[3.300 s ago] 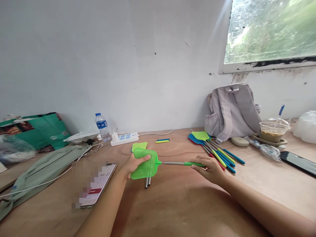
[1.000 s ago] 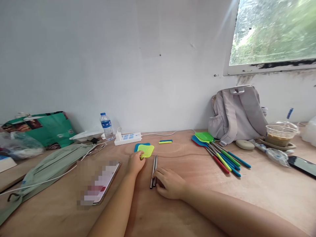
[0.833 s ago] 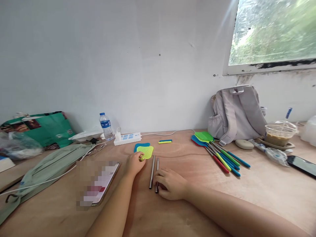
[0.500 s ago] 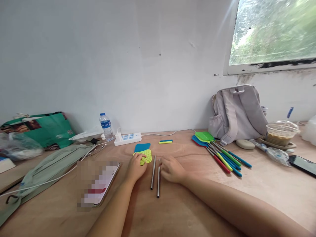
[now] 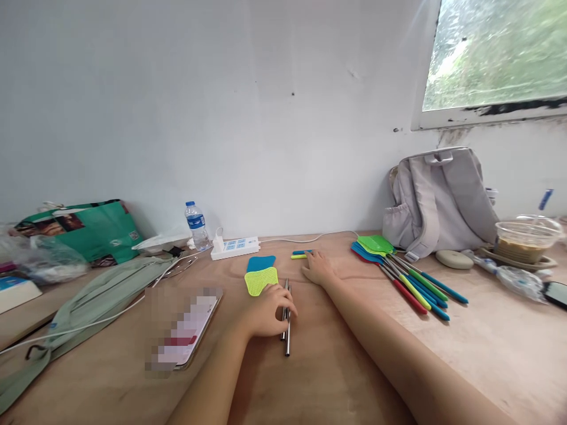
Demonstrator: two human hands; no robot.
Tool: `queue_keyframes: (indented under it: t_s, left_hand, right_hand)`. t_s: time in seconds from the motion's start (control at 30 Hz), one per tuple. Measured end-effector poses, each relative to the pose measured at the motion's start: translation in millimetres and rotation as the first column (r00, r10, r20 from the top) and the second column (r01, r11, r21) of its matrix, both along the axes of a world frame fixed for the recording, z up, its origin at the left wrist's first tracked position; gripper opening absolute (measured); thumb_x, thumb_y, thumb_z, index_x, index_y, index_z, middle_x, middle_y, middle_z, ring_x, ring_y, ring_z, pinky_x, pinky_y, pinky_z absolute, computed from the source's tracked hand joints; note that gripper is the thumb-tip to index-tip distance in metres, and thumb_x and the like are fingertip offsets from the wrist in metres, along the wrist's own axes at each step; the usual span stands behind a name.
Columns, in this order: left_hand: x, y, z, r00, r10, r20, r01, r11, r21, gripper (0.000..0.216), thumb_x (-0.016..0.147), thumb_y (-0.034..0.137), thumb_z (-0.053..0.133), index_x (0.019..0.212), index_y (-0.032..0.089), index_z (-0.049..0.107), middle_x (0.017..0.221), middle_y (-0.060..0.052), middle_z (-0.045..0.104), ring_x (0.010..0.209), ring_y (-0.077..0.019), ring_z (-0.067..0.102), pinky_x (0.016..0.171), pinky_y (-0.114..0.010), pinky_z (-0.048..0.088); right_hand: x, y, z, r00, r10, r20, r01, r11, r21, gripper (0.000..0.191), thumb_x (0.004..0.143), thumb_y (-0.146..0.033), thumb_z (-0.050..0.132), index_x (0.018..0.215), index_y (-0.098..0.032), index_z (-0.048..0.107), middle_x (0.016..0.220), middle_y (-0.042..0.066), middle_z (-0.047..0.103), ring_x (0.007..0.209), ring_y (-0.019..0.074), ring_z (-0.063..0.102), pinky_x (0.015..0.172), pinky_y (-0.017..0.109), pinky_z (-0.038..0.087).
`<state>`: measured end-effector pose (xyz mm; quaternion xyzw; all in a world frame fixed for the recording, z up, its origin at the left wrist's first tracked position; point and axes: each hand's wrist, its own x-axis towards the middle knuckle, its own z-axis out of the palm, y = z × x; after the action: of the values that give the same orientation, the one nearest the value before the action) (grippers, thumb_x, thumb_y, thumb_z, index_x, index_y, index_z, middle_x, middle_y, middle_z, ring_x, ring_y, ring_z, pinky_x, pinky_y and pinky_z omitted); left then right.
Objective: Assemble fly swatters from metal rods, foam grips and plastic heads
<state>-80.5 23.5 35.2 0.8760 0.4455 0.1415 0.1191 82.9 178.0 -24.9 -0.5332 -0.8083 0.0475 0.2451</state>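
Where left hand (image 5: 266,311) covers metal rods (image 5: 287,330), right hand (image 5: 318,270) hiding grips (image 5: 298,254)

yellow-green mesh swatter head (image 5: 261,281), blue head (image 5: 260,263) — silver rods (image 5: 287,316)

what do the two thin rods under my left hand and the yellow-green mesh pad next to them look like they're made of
Rods: likely steel, smooth with a grey mirror-like sheen. Mesh pad: probably moulded plastic, matt, bright yellow-green with a fine grid of holes.

No text is readable: the water bottle (image 5: 196,222) label, at ten o'clock, and the green bag (image 5: 95,231) print are too small.
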Motion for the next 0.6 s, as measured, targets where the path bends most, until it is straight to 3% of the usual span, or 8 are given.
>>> queue_keyframes:
  t_s: [0.13,0.3,0.47,0.6]
  left_hand:
    - [-2.7,-5.4,6.2,1.0,-0.03,-0.01,0.029,0.993,-0.114,0.026,0.056,0.013,0.058,0.073,0.029,0.068,0.096,0.001,0.057,0.096,-0.0204,0.046,0.092,-0.034,0.031]
    - [-3.2,-11.7,10.7,0.997,-0.064,-0.044,0.052,0.97,-0.239,0.029,0.052,0.012,0.062,0.072,0.031,0.068,0.102,0.003,0.054,0.1,-0.021,0.044,0.09,-0.032,0.033]
    - [1.7,-13.7,10.1,0.997,-0.075,-0.029,0.064,0.959,-0.276,0.024,0.055,0.012,0.06,0.065,0.031,0.069,0.102,0.004,0.054,0.102,-0.0199,0.043,0.084,-0.027,0.038]
    - [7.9,-14.4,11.0,0.991,-0.126,-0.047,0.112,0.964,-0.241,0.032,0.058,0.006,0.05,0.066,0.031,0.068,0.102,0.004,0.056,0.1,-0.0181,0.044,0.086,-0.028,0.036]
  right_hand:
    - [1.9,-1.4,2.4,1.0,-0.01,0.011,0.01,1.0,0.006,0.037,0.076,-0.028,0.047,0.11,-0.012,0.05,0.117,0.016,0.044,0.11,0.0279,0.038,0.089,0.038,0.029]
    - [4.5,-6.4,6.0,0.996,0.083,0.021,-0.083,0.996,0.011,0.032,0.078,-0.015,0.043,0.108,-0.016,0.051,0.104,0.009,0.054,0.101,0.0214,0.044,0.086,0.033,0.032]
    - [12.2,-26.1,8.7,0.988,0.15,0.021,-0.151,0.988,0.029,0.029,0.082,-0.011,0.037,0.104,-0.015,0.056,0.104,0.012,0.052,0.099,0.0224,0.044,0.085,0.034,0.033]
    - [30.2,-62.0,10.4,0.976,0.219,-0.019,-0.217,0.974,0.071,0.03,0.085,-0.011,0.033,0.11,-0.017,0.05,0.107,0.01,0.051,0.101,0.02,0.044,0.085,0.035,0.034]
